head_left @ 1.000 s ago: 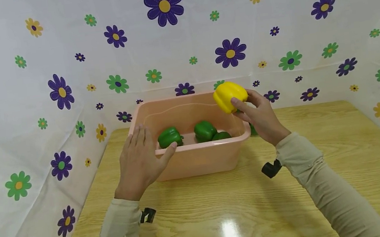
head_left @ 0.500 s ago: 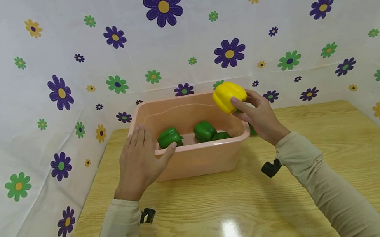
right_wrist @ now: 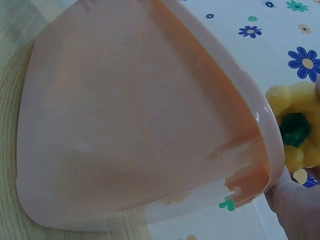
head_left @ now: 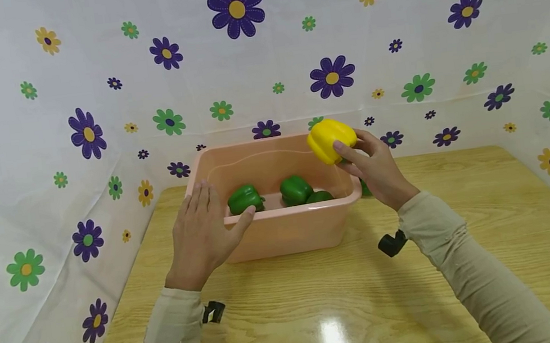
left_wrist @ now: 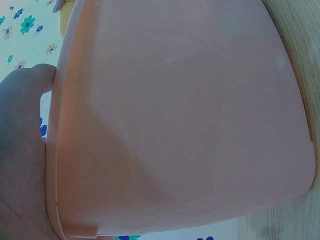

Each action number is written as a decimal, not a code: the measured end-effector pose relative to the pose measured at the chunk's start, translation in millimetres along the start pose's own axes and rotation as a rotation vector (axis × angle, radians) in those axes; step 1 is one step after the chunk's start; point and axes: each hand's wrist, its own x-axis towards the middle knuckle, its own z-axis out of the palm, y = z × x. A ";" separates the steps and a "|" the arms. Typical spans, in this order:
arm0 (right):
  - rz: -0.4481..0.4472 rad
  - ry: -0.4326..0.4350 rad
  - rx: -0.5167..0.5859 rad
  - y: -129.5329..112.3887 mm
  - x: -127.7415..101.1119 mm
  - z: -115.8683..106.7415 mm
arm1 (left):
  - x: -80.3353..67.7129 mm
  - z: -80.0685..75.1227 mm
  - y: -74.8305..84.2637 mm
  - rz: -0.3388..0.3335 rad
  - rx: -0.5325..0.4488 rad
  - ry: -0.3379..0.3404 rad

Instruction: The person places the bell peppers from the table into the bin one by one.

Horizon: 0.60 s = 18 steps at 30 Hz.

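Observation:
My right hand (head_left: 382, 170) holds a yellow bell pepper (head_left: 329, 140) between thumb and fingers, above the right end of a pink plastic tub (head_left: 287, 233). In the right wrist view the pepper's green stem (right_wrist: 295, 129) faces the camera, beyond the tub's rim. With straight fingers, my left hand (head_left: 200, 236) rests on the tub's left front corner, its thumb along the front rim. Inside lie three green bell peppers: one at left (head_left: 245, 199), one at centre (head_left: 296, 190) and a third (head_left: 320, 196) mostly hidden by the front wall.
Something green (head_left: 366, 188) shows just outside the tub's right end, mostly hidden by my right hand. The tub stands on a wooden table (head_left: 290, 305). A white flowered cloth (head_left: 282, 52) hangs behind and at both sides.

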 end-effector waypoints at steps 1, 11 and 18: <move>0.000 0.000 0.000 -0.3 0.0 0.0 | 0.2 0.0 -0.2 0.001 -0.001 0.004; 0.010 0.035 0.004 -0.9 -2.4 0.2 | 0.9 0.3 0.2 -0.004 -0.010 0.000; 0.019 0.032 -0.018 -1.7 -1.2 1.5 | 0.7 0.3 -0.9 0.002 -0.010 0.021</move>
